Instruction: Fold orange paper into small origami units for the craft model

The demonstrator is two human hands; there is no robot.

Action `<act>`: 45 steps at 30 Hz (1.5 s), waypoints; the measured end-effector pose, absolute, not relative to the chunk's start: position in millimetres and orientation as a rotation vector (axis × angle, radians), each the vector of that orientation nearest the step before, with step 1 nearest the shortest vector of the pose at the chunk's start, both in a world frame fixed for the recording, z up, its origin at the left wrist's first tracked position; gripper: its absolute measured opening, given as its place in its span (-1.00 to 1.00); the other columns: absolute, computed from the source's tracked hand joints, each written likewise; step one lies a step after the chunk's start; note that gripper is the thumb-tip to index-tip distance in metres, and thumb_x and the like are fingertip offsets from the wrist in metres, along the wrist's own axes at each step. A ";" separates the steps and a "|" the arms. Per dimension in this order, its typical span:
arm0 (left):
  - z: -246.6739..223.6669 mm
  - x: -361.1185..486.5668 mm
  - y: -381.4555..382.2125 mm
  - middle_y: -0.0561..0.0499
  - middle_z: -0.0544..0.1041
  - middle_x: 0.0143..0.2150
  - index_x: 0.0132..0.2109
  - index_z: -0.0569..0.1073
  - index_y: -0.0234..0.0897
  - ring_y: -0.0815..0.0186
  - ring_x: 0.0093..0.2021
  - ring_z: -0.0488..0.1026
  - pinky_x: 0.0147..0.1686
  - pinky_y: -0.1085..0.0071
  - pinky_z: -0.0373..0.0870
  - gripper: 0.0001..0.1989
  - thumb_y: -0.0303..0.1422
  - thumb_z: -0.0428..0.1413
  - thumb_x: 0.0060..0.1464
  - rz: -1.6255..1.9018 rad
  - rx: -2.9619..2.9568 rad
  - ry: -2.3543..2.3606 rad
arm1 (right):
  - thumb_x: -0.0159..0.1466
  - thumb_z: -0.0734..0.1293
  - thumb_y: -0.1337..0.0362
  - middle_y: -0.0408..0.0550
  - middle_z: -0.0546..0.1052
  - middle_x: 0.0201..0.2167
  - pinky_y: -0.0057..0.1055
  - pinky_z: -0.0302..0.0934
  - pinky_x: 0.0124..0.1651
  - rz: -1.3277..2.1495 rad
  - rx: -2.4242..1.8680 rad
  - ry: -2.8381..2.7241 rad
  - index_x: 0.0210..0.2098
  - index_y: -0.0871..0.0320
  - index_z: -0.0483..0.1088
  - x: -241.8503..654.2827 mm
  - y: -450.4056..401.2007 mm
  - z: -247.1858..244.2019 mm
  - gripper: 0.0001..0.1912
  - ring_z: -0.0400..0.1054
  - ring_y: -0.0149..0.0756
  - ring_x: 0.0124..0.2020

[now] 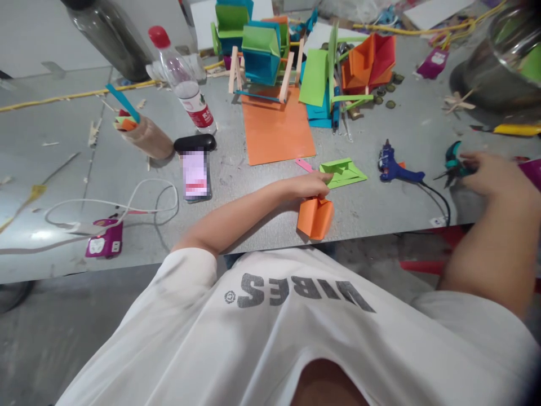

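My left hand (pixel 310 185) rests at the table's front part, its fingertips at the edge of a folded green paper piece (pixel 343 172) and right behind a folded orange paper piece (pixel 315 218). Whether it grips either one is unclear. A pink strip (pixel 303 164) lies just behind this hand. Over at the right, my right hand (pixel 486 172) reaches to teal-handled pliers (pixel 454 159), with its fingers around or against a handle; the grip is partly hidden. Between the hands lies a blue glue gun (pixel 399 168) with a black cord.
An orange sheet (pixel 276 129) lies behind my left hand, below colourful paper models (pixel 262 53). Phone (pixel 196 175), bottle (pixel 192 96) and wooden cup (pixel 150 136) stand or lie left. A metal pot (pixel 490 73) and yellow cutter (pixel 518 130) are at right.
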State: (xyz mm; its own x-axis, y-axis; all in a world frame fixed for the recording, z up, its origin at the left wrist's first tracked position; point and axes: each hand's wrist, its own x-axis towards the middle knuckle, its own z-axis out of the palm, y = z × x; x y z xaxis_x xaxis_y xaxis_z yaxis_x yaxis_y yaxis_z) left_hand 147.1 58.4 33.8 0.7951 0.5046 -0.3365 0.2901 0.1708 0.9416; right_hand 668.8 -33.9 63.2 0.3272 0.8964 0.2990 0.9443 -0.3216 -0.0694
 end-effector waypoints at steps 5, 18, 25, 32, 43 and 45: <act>60.0 143.8 53.5 -0.37 0.59 0.56 0.83 0.21 -0.30 0.20 -0.21 0.50 -0.32 0.28 0.17 0.45 -0.40 0.21 -0.34 0.044 1.417 0.715 | -0.25 0.62 0.89 -0.09 0.65 -0.42 -0.08 0.25 -0.11 -0.188 -2.557 -1.315 -0.48 0.07 0.55 645.6 -45.5 62.1 -0.38 0.17 -0.33 -0.41; 62.5 152.4 53.2 0.05 0.36 -0.31 0.77 0.28 -0.33 0.17 -0.35 0.27 -0.28 0.25 0.08 0.45 -0.40 0.23 -0.44 0.058 1.306 0.765 | 0.16 0.70 0.61 0.35 0.86 -0.07 0.00 0.50 -0.06 -0.230 -2.129 -1.031 0.06 0.23 0.86 511.8 -46.9 92.8 -0.52 0.76 0.02 -0.13; 60.9 151.6 52.2 0.01 0.43 -0.26 0.66 0.43 -0.21 0.21 -0.39 0.26 -0.33 0.29 0.10 0.29 -0.41 0.25 -0.39 0.077 1.261 0.771 | 0.30 0.52 0.37 0.17 0.82 -0.01 0.10 0.61 0.20 0.144 -1.850 -1.613 0.00 0.09 0.75 379.2 -17.9 66.8 -0.71 0.72 0.08 -0.04; 59.8 150.8 49.6 0.12 0.25 -0.37 0.58 0.50 -0.14 0.28 -0.43 0.20 -0.34 0.35 0.04 0.20 -0.46 0.23 -0.37 0.089 1.226 0.738 | 0.25 0.53 0.27 0.15 0.72 -0.13 0.11 0.60 0.10 0.313 -1.895 -1.758 -0.11 0.05 0.70 372.3 -9.4 42.8 -0.80 0.65 0.12 -0.14; 78.5 103.0 63.3 0.04 0.51 -0.31 0.05 0.71 -0.28 0.35 -0.35 0.35 -0.30 0.41 0.27 -0.54 -0.52 0.34 -0.06 0.346 1.079 0.626 | 0.25 0.52 0.24 0.12 0.68 -0.15 0.05 0.52 0.04 0.288 -1.909 -1.786 -0.13 0.04 0.65 378.9 -5.9 39.4 -0.82 0.60 0.09 -0.16; 85.9 87.9 66.6 -0.01 0.64 -0.19 0.06 0.69 -0.29 0.37 -0.27 0.50 -0.21 0.43 0.41 -0.56 -0.54 0.31 -0.02 0.478 1.024 0.647 | 0.26 0.52 0.25 0.14 0.69 -0.15 0.05 0.49 0.03 0.243 -1.947 -1.830 -0.14 0.04 0.64 378.0 -5.8 43.9 -0.83 0.61 0.13 -0.12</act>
